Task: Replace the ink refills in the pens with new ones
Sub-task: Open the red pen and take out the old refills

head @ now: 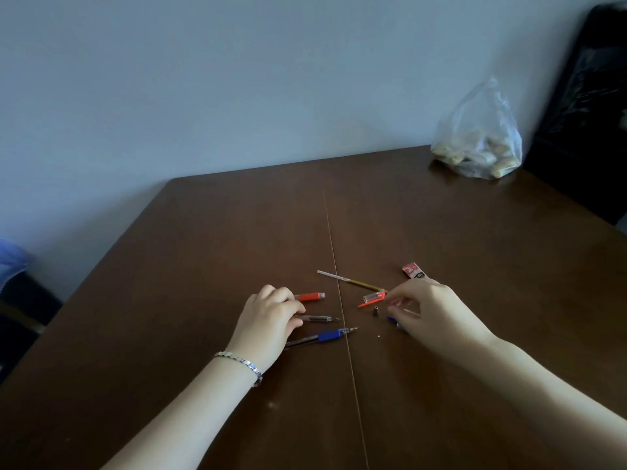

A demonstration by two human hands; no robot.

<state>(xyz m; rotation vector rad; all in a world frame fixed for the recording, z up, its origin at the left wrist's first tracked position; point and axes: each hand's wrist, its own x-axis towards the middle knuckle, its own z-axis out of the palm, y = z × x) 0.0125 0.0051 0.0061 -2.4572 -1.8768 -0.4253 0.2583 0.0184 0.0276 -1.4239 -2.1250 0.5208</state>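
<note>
My left hand (271,317) lies knuckles up on the brown table (237,232), its fingers curled over the rear end of a red-grip pen barrel (309,296). Just below its fingertips lie a dark pen (320,318) and a blue-grip pen (327,335), tips pointing right. My right hand (424,310) pinches the right end of a clear cap with a red clip (372,298) that rests on the table. A small metal tip cone (376,311) stands below the cap. A blue part (393,321) peeks out under my right fingers. A loose refill (349,279) lies beyond.
A small red box (413,270) lies behind my right hand. At the table's far right corner sits a clear plastic bag (478,144) with pale lumps. A dark chair (583,113) stands beyond it. A seam (334,249) runs down the table's middle.
</note>
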